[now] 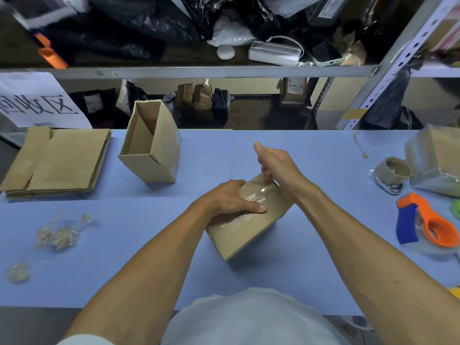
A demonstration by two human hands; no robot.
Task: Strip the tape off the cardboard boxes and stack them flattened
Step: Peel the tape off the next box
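Down at the middle of the blue worktop [249, 277] sat the taped box [245, 220], tilted on an edge, clear tape [256, 196] glinting across its top. The left hand [230, 197] clamped over the box's upper left side, thumb stretched along the tape. The right hand [278, 168] pinched the tape at the box's far corner, fingers curled, thumb up. Just beyond to the left stood an opened box [151, 145], upright and empty. At the far left lay the flattened stack [59, 160]. Crumpled tape scraps [59, 235] littered the near left; a tape dispenser [428, 220] rested on the right.
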